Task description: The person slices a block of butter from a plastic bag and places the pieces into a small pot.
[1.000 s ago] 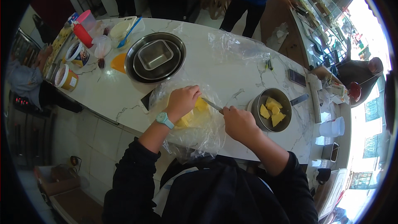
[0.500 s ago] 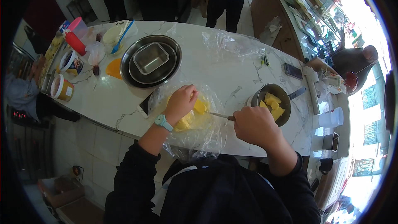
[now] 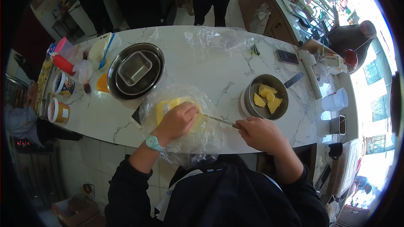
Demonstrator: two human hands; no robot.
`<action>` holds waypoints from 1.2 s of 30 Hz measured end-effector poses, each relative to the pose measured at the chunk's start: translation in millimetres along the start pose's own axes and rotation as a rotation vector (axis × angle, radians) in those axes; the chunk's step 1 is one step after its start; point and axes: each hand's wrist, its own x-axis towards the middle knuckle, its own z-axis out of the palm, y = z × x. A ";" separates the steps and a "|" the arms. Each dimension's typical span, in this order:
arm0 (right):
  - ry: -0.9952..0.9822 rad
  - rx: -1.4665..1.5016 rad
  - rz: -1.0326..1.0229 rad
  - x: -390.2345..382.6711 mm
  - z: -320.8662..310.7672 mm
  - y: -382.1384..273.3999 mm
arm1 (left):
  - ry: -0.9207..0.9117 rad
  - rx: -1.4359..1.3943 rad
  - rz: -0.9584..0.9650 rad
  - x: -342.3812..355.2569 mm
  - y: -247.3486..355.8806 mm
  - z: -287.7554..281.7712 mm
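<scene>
Your right grip [image 3: 261, 134] is clenching the knife [image 3: 224, 121]; your left grip [image 3: 182, 120], hold unclear, is risking slip-cuts near the tip.

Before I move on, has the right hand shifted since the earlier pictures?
Yes: judged against the saucepan, the right hand has shifted rightward and back toward the near side.

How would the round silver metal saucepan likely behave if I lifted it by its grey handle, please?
The saucepan would probably stay rigid, its wall looking metallic. It may dip away from the handle, which projects from one side. The loose yellow chunks inside might slide.
</scene>
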 end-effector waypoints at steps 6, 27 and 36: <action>-0.010 0.159 0.057 -42.8 -7.0 17.9 | -0.153 0.549 -0.085 -11.4 9.9 47.0; 0.076 0.392 -0.035 -99.7 -14.6 100.2 | -0.488 0.663 -0.315 15.4 -3.1 56.9; 0.172 0.431 -0.066 -102.7 -18.1 113.9 | -0.410 0.510 -0.226 10.5 0.3 47.7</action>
